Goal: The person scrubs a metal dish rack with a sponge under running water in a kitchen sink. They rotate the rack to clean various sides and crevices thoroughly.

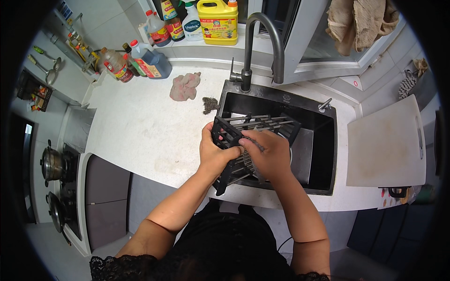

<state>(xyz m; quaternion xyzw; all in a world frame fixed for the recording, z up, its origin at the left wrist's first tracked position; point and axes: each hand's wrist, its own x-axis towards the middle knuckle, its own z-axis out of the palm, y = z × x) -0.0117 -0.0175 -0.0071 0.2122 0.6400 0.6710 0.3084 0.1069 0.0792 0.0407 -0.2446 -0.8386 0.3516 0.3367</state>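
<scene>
Over the near left part of the black sink (323,178), a rack with black end frames (224,180) and several thin metal rods is held tilted. My left hand (213,154) grips its left end frame, with the thumb on the near side and fingers behind. My right hand (272,152) is closed against the rods beside that frame, pinching what looks like a grey steel wool scrubber (256,144), mostly hidden by the fingers. Behind the rack, the grey faucet (276,47) arches over the sink. A dark clump of steel wool (210,105) lies on the counter by the sink's left rim.
A crumpled pinkish cloth (184,86) lies on the white counter (140,122). Bottles (151,58) and a yellow jug (218,23) line the back. A pale cutting board (386,145) is right of the sink. Pots (54,161) sit on the stove at far left.
</scene>
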